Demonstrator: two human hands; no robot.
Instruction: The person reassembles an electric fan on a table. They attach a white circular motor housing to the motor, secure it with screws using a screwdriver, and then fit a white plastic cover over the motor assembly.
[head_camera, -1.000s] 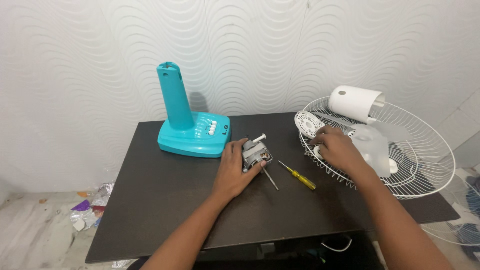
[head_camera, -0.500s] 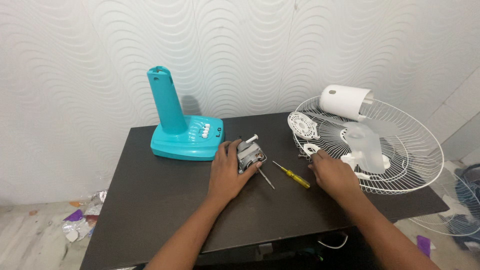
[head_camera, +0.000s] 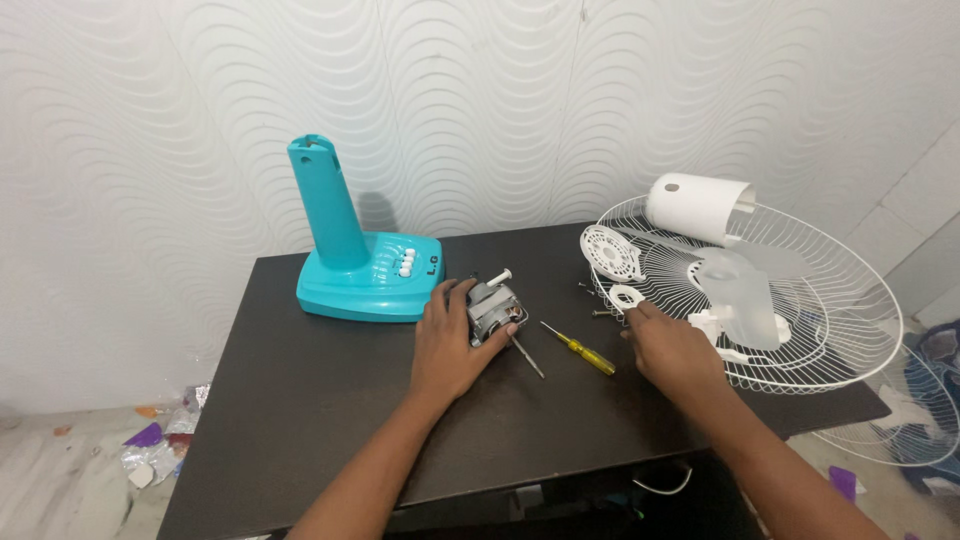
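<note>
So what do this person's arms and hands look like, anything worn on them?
Both are bare: the left hand and right hand show no gloves, rings or watch that I can make out. The forearms are uncovered too, with no sleeves reaching into view.

My right hand (head_camera: 668, 347) is out of the white wire fan guard (head_camera: 840, 300) now; a second ago it was reaching over the rim, among the spokes, and it sits on the bench (head_camera: 300, 400) just outside the rim, beside the small white ring (head_camera: 627, 296). It is nearer the yellow-handled screwdriver (head_camera: 578, 348) than before. My view has drifted a little, so the guard shows more fully on the right.
</note>
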